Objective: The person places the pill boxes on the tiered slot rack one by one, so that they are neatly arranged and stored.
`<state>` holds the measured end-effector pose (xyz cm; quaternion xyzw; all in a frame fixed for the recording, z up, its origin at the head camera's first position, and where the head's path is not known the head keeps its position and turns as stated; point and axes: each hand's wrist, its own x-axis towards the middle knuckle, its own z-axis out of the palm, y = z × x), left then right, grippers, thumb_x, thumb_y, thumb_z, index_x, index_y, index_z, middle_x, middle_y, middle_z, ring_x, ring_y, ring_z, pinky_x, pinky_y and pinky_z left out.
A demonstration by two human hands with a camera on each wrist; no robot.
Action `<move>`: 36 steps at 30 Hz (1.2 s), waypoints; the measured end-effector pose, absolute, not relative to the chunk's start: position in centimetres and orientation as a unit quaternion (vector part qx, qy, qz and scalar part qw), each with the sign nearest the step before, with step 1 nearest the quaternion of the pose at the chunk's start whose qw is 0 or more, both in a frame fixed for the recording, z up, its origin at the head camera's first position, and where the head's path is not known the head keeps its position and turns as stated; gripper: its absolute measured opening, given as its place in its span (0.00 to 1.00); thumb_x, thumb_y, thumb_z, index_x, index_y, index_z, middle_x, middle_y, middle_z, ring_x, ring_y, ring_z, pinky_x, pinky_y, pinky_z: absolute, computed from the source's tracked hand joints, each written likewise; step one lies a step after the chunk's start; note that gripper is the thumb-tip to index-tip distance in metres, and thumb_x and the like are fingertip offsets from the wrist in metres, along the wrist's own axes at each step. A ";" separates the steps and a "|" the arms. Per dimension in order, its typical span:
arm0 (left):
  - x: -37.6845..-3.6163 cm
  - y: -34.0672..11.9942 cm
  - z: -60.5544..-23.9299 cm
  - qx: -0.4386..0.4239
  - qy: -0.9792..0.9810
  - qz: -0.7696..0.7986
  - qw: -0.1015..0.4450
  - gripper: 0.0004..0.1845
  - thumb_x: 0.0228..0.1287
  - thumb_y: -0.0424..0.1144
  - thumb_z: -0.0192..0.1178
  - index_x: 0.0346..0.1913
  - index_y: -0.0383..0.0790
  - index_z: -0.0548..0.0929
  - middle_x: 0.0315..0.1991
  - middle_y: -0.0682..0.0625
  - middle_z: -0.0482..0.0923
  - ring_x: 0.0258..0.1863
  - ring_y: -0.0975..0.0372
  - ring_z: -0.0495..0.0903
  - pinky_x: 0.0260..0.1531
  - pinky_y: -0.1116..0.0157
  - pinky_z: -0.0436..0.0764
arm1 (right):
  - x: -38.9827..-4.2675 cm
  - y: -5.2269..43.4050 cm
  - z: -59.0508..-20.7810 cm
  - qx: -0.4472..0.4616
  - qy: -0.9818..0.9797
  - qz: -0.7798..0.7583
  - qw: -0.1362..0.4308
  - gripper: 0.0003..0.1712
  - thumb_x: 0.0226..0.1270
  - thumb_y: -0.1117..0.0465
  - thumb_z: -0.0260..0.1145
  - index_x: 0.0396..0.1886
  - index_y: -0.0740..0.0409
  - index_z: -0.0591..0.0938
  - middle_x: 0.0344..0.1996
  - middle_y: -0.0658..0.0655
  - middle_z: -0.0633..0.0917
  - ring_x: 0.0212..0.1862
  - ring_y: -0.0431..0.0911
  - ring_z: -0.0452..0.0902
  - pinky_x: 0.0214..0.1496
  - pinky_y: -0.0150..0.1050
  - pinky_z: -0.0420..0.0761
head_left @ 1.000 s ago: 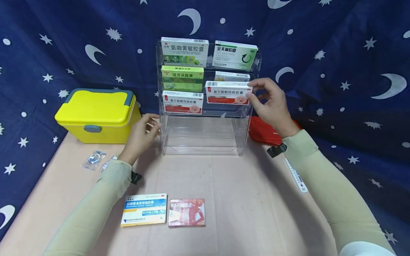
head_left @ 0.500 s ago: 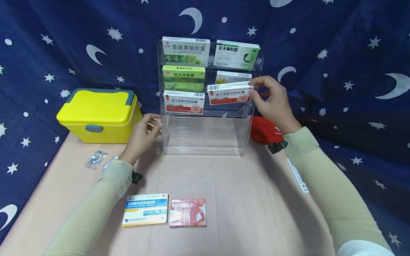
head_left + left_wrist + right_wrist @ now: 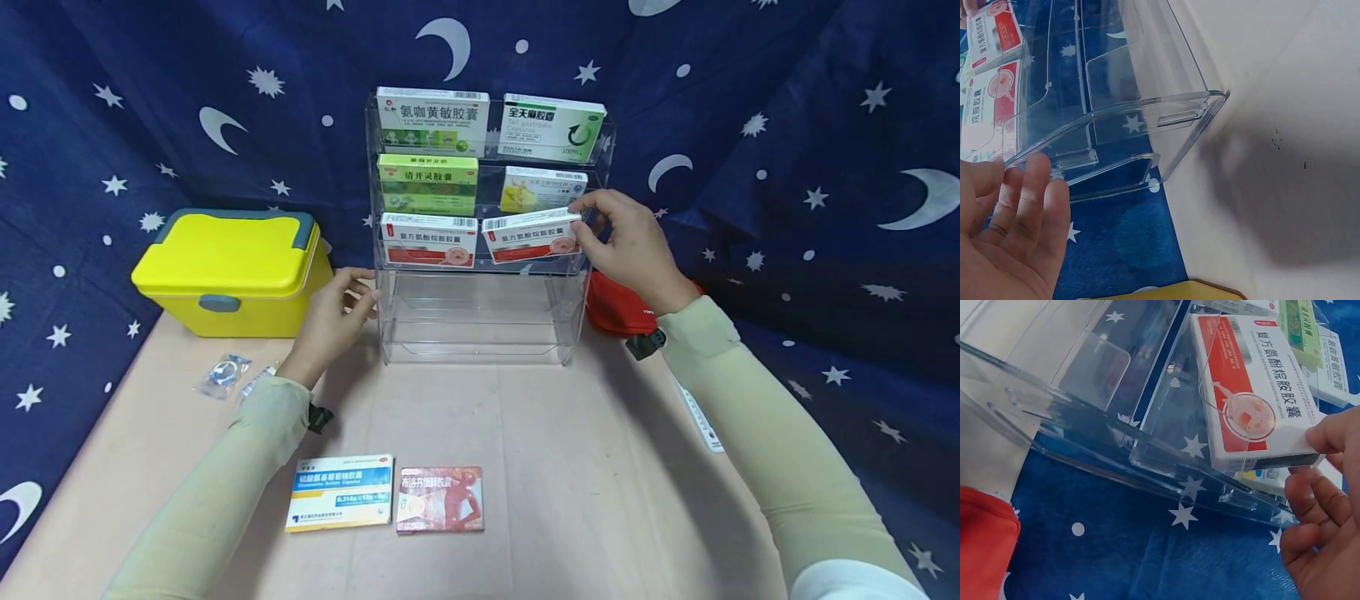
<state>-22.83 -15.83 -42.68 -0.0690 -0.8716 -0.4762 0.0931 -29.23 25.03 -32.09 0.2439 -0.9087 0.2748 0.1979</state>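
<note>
A clear acrylic display rack with stepped tiers stands at the back of the table. My right hand pinches the right end of a red-and-white medicine box between thumb and fingers. The box is tilted, its left end lower, within the right side of the third tier. In the right wrist view the box sits partly behind the tier's clear front lip. A matching medicine box stands to its left. My left hand holds the rack's left side edge, thumb and fingertips on the clear plastic.
Medicine boxes fill the upper tiers, including a green one. A white-and-blue box and a pink-red box lie in front. A yellow case stands left, a red pouch right. Small plastic packets lie near the case.
My right hand has lowered the red-and-white box into the third tier and moved it slightly left, tilting it. The left hand stays at the rack's edge.
</note>
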 end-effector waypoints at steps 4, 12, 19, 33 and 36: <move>-22.9 -15.8 -42.7 -0.068 -0.872 -0.477 0.090 0.17 0.75 0.39 0.61 0.61 0.40 0.77 0.41 0.45 0.81 0.33 0.53 0.85 0.33 0.61 0.81 | -29.1 25.1 -32.1 0.225 -0.923 0.252 0.183 0.14 0.75 0.55 0.63 0.55 0.53 0.82 0.50 0.51 0.82 0.40 0.48 0.74 0.35 0.40 0.73; -22.8 -15.8 -42.7 -0.065 -0.872 -0.477 0.087 0.16 0.75 0.39 0.61 0.61 0.40 0.76 0.41 0.45 0.81 0.33 0.53 0.85 0.34 0.59 0.81 | -28.9 25.3 -32.2 0.211 -0.934 0.227 0.178 0.15 0.75 0.55 0.62 0.56 0.54 0.83 0.51 0.54 0.82 0.41 0.50 0.73 0.39 0.43 0.73; -23.0 -15.8 -42.7 -0.063 -0.875 -0.473 0.085 0.17 0.75 0.39 0.61 0.62 0.40 0.76 0.42 0.45 0.81 0.34 0.51 0.85 0.35 0.60 0.81 | -28.5 25.1 -32.6 0.229 -0.920 0.239 0.209 0.14 0.74 0.57 0.64 0.55 0.55 0.84 0.54 0.53 0.81 0.41 0.48 0.74 0.38 0.40 0.74; -23.0 -15.6 -42.7 -0.061 -0.874 -0.477 0.074 0.17 0.75 0.41 0.60 0.62 0.41 0.75 0.42 0.45 0.80 0.35 0.51 0.84 0.33 0.60 0.81 | -19.7 21.1 -41.8 0.336 -0.881 0.317 0.102 0.15 0.67 0.64 0.69 0.52 0.54 0.83 0.48 0.49 0.83 0.42 0.43 0.77 0.43 0.41 0.77; -22.9 -15.7 -42.7 -0.062 -0.874 -0.476 0.079 0.17 0.75 0.40 0.60 0.62 0.41 0.76 0.42 0.45 0.80 0.34 0.54 0.84 0.32 0.61 0.81 | -16.0 19.7 -45.5 0.339 -0.888 0.310 0.025 0.16 0.68 0.60 0.69 0.54 0.53 0.83 0.45 0.47 0.83 0.40 0.41 0.76 0.43 0.39 0.78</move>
